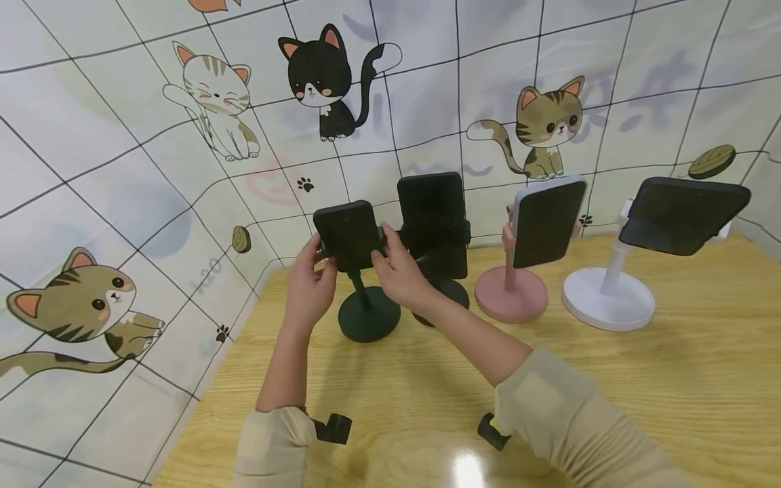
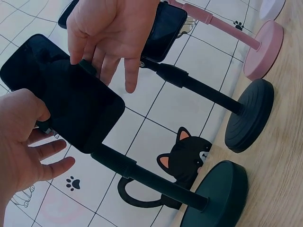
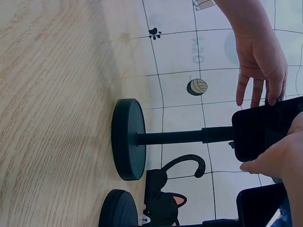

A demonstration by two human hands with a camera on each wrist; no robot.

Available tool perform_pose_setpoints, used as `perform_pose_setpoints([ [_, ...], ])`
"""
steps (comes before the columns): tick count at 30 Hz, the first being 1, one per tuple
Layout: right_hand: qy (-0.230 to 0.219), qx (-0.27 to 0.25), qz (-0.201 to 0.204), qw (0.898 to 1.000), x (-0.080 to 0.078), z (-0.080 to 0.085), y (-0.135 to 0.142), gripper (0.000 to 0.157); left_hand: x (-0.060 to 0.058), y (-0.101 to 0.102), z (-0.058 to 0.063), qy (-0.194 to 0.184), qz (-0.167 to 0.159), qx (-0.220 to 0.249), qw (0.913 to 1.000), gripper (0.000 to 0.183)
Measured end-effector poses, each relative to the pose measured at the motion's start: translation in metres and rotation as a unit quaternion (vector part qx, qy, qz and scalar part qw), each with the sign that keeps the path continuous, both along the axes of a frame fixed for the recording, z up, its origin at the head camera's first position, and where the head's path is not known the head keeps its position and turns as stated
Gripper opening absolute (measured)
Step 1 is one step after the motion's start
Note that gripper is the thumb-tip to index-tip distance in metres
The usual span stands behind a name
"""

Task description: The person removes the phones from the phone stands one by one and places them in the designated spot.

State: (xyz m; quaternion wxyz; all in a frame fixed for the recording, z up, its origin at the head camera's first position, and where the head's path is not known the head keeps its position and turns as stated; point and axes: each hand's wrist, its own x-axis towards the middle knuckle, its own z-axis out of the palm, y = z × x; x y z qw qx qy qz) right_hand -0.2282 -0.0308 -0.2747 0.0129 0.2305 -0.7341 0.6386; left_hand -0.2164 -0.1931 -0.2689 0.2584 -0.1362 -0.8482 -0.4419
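Observation:
A dark phone (image 1: 349, 236) sits upright, tilted back, in a phone stand with a dark green round base (image 1: 369, 314). My left hand (image 1: 310, 285) grips the phone's left edge, thumb at the front, other fingers partly hidden behind. At the opposite edge, my right hand (image 1: 399, 270) holds the phone with its thumb on the front. In the left wrist view, small green clamp arms (image 2: 87, 66) show at the phone's sides, close to both thumbs. The green stem (image 3: 180, 136) rises from base to phone in the right wrist view.
Just right stands a black stand (image 1: 450, 298) with a larger dark phone (image 1: 432, 220). Farther right are a pink stand (image 1: 511, 294) with a light-edged phone (image 1: 549, 220) and a white stand (image 1: 607, 298) with a sideways phone (image 1: 683, 213). A cat-print wall covering (image 1: 427, 88) backs the wooden table (image 1: 415, 393).

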Motion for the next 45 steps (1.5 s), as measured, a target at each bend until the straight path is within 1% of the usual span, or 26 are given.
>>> perform_pose_setpoints([
  [4,-0.022,-0.051,0.005,0.998,-0.001,0.000,-0.001,0.049,0.001,-0.001,-0.002,-0.006,-0.012,0.015,0.9998,0.042],
  [6,-0.030,-0.059,0.002,0.998,-0.001,0.000,-0.001,0.047,0.001,-0.002,-0.003,-0.008,-0.017,0.024,0.9995,0.042],
  [9,-0.036,-0.058,-0.002,0.998,0.000,0.000,-0.001,0.045,0.001,-0.002,-0.005,-0.001,-0.024,0.037,0.9990,0.041],
  [11,-0.042,-0.058,-0.002,0.997,0.001,-0.001,-0.001,0.044,0.002,-0.002,-0.005,0.011,-0.035,0.046,0.9983,0.040],
  [16,-0.035,-0.058,0.002,0.998,0.003,-0.003,-0.001,0.040,0.015,0.004,0.003,0.045,-0.064,0.053,0.9955,0.035],
  [17,-0.031,-0.056,0.003,0.998,0.004,-0.003,-0.001,0.039,0.019,0.005,0.004,0.050,-0.067,0.051,0.9952,0.034],
  [19,-0.025,-0.050,0.003,0.998,0.004,-0.003,0.000,0.039,0.019,0.003,0.002,0.060,-0.069,0.040,0.9950,0.034],
  [23,-0.013,-0.034,0.000,0.999,0.004,-0.004,0.003,0.039,0.023,0.002,0.001,0.083,-0.068,0.020,0.9940,0.033],
  [27,0.006,-0.012,-0.001,1.000,0.005,-0.004,0.006,0.038,0.030,0.003,0.003,0.100,-0.064,0.009,0.9928,0.029],
  [34,0.019,-0.003,0.013,1.000,0.007,-0.004,0.008,0.038,0.015,-0.009,-0.014,0.091,-0.047,-0.002,0.9948,0.024],
  [36,0.026,-0.003,0.022,0.999,0.008,-0.003,0.010,0.037,0.014,-0.010,-0.015,0.096,-0.048,-0.010,0.9942,0.022],
  [40,0.048,0.002,0.032,0.998,0.009,-0.002,0.012,0.033,0.014,-0.012,-0.018,0.114,-0.061,-0.021,0.9914,0.021],
  [45,0.069,0.037,0.026,0.997,0.012,0.000,0.016,0.030,0.018,-0.010,-0.019,0.125,-0.056,-0.029,0.9901,0.022],
])
